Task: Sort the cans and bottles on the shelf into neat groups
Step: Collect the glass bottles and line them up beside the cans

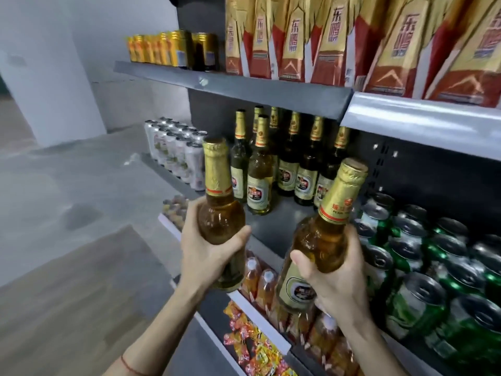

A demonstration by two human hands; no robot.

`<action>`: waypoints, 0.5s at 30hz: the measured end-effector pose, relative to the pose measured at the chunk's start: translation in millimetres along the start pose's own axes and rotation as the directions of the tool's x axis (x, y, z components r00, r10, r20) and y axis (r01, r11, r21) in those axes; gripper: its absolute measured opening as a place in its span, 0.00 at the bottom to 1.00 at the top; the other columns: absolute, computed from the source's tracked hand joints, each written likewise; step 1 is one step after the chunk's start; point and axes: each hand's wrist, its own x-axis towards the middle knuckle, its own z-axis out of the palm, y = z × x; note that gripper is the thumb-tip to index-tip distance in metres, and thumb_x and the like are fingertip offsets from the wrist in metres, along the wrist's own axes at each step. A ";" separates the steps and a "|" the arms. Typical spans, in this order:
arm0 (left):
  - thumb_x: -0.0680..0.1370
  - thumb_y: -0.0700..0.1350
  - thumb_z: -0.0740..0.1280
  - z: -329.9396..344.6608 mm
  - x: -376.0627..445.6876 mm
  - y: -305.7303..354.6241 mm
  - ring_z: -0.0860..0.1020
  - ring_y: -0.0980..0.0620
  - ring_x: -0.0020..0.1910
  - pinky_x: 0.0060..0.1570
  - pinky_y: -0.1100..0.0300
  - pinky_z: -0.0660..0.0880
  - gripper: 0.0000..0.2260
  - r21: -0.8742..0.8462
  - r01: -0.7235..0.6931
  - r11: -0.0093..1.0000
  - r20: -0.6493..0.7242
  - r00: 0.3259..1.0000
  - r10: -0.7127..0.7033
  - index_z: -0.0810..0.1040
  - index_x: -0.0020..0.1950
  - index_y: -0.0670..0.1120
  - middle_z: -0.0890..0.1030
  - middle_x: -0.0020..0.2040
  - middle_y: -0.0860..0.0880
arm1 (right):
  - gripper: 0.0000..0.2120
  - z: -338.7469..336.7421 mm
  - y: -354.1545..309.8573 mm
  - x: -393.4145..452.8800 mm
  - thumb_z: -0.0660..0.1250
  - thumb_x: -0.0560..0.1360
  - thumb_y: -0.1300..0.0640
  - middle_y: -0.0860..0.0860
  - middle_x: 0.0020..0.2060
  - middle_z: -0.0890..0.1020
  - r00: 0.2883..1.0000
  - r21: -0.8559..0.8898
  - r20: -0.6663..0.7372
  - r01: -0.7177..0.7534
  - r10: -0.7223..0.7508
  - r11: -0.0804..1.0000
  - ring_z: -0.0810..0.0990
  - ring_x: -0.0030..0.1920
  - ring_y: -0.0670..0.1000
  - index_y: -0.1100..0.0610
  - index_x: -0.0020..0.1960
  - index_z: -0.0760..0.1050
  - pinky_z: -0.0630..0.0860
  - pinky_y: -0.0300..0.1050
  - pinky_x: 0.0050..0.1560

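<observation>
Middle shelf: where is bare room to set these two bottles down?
Bare shelf floor lies in front of the standing bottles, between the white cans and green cans. The can blocks are packed tight. Left hand and right hand each grip a bottle.

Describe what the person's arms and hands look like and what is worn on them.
Both forearms are bare, with no sleeves in view. The left hand and right hand wear no gloves, and no rings or watch show. The only thing worn is a thin red string around the left forearm, near the bottom edge of the picture. The nails that show look short and unpainted.
</observation>
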 end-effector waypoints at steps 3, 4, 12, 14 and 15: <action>0.66 0.54 0.82 10.4 34.2 -20.0 0.83 0.54 0.56 0.57 0.59 0.79 0.29 -0.076 -0.002 0.997 0.101 0.995 0.010 0.75 0.62 0.50 0.84 0.55 0.54 | 0.31 20.6 -3.0 8.6 0.84 0.62 0.54 0.33 0.46 0.83 0.993 -0.062 -0.114 -0.024 0.017 0.998 0.83 0.48 0.36 0.36 0.56 0.72 0.76 0.27 0.45; 0.67 0.52 0.82 15.0 44.4 -26.3 0.82 0.53 0.57 0.57 0.58 0.79 0.28 -0.093 -0.004 0.996 0.136 0.991 0.016 0.75 0.62 0.49 0.84 0.55 0.53 | 0.32 25.6 -2.6 10.1 0.85 0.64 0.60 0.30 0.45 0.82 0.987 -0.080 -0.157 -0.047 0.034 0.996 0.82 0.47 0.34 0.39 0.56 0.71 0.75 0.25 0.44; 0.67 0.50 0.84 68.5 84.7 -58.7 0.82 0.53 0.56 0.59 0.54 0.79 0.31 -0.188 0.049 0.981 0.340 0.940 0.018 0.74 0.64 0.45 0.82 0.56 0.50 | 0.31 45.8 -6.5 19.0 0.84 0.60 0.51 0.32 0.48 0.82 0.923 -0.150 -0.375 -0.155 0.089 0.976 0.83 0.48 0.37 0.41 0.56 0.71 0.77 0.28 0.43; 0.67 0.49 0.84 82.6 89.8 -65.1 0.81 0.52 0.57 0.61 0.52 0.79 0.32 -0.200 0.056 0.978 0.362 0.932 0.021 0.73 0.65 0.46 0.82 0.56 0.50 | 0.33 45.5 -6.8 22.7 0.80 0.56 0.43 0.34 0.48 0.82 0.913 -0.168 -0.403 -0.150 0.071 0.974 0.82 0.48 0.38 0.43 0.57 0.71 0.77 0.29 0.44; 0.67 0.49 0.84 89.5 91.6 -67.3 0.81 0.53 0.57 0.61 0.51 0.79 0.32 -0.204 0.065 0.977 0.367 0.930 0.015 0.73 0.65 0.46 0.81 0.56 0.50 | 0.33 44.5 -5.7 24.5 0.81 0.56 0.44 0.34 0.48 0.81 0.909 -0.174 -0.413 -0.144 0.060 0.974 0.82 0.48 0.38 0.44 0.57 0.71 0.77 0.28 0.44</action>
